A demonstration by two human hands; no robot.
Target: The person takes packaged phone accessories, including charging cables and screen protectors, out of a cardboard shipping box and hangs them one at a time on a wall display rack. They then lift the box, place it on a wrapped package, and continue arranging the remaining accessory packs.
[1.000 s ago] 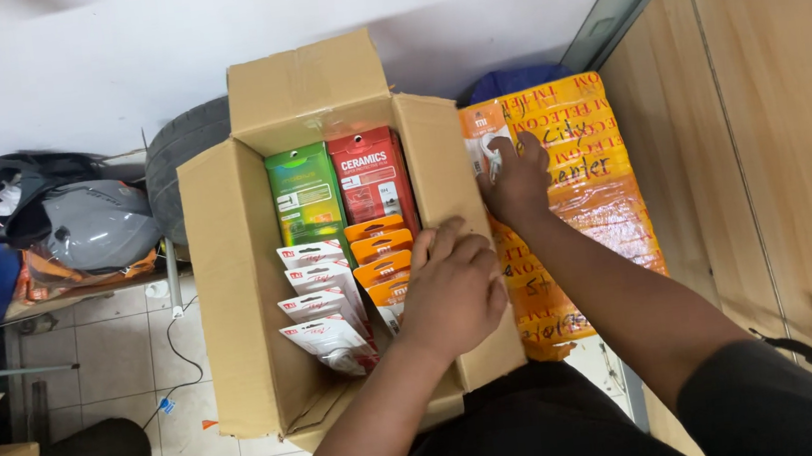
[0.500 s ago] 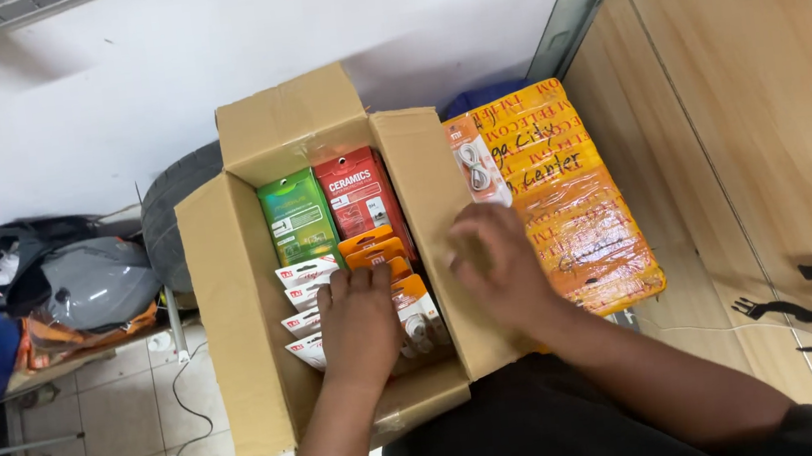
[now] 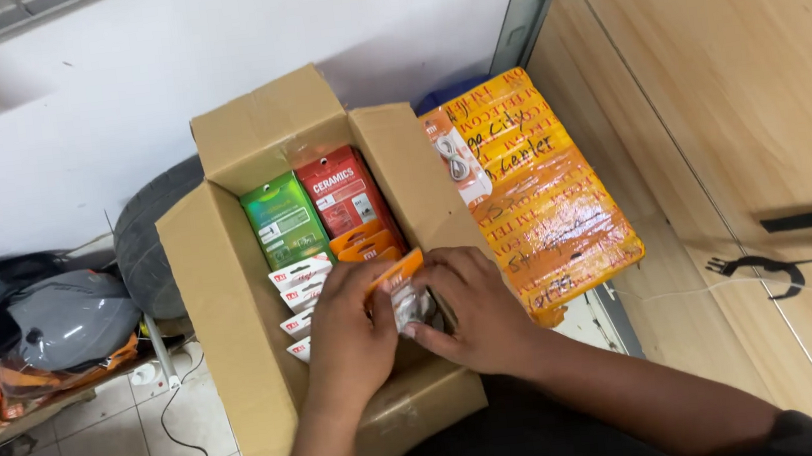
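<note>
Orange packet (image 3: 393, 272) half-hidden by hands (image 3: 351, 329)

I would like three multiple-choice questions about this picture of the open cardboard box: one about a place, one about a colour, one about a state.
1. Where does the parcel wrapped in orange tape lie?
A. inside the box
B. outside the box, against its right wall
C. on the tiled floor to the left

2. What colour is the upright packet beside the red packet?
A. green
B. blue
C. white

3. In what state is the cardboard box?
A. taped shut
B. crushed flat
C. open, its flaps spread

Answers:
1. B: it lies beyond the right wall, touching it.
2. A: the two packets stand side by side at the far end, the green one on the left.
3. C: the left hand and the right hand reach inside, together holding an orange-topped packet.
</note>
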